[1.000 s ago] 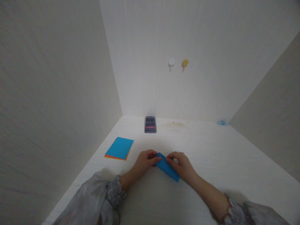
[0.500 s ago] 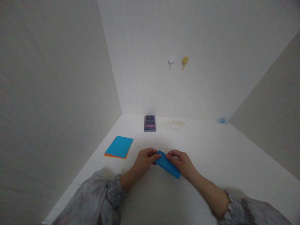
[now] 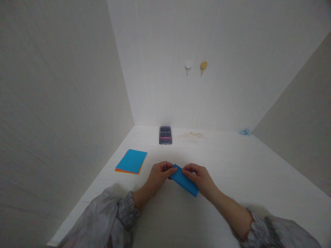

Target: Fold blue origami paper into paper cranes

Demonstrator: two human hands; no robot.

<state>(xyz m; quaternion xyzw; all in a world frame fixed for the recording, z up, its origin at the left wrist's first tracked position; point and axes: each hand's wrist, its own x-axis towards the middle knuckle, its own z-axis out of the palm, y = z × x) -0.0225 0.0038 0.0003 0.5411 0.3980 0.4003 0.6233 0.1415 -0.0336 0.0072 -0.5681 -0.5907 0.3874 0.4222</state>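
A folded strip of blue paper (image 3: 184, 182) slants between my two hands, its lower right end pointing toward me. My left hand (image 3: 161, 175) pinches its upper left end, thumb on top and fingers behind. Along the upper edge, my right hand (image 3: 197, 177) grips the same paper between thumb and fingertips, and the palm hides part of that edge. Left of my left hand lies a stack of paper sheets (image 3: 131, 161), blue on top with orange and yellow edges showing beneath.
On the white table (image 3: 219, 165), a blurred dark phone-like object (image 3: 165, 135) stands near the back wall. A small blue folded piece (image 3: 244, 132) sits in the far right corner. White (image 3: 188, 64) and yellow (image 3: 204, 65) hooks are on the wall. Walls rise on both sides.
The blue paper has shifted and tilted very slightly in my hands. Both hands keep nearly the same hold; the view moved a little.
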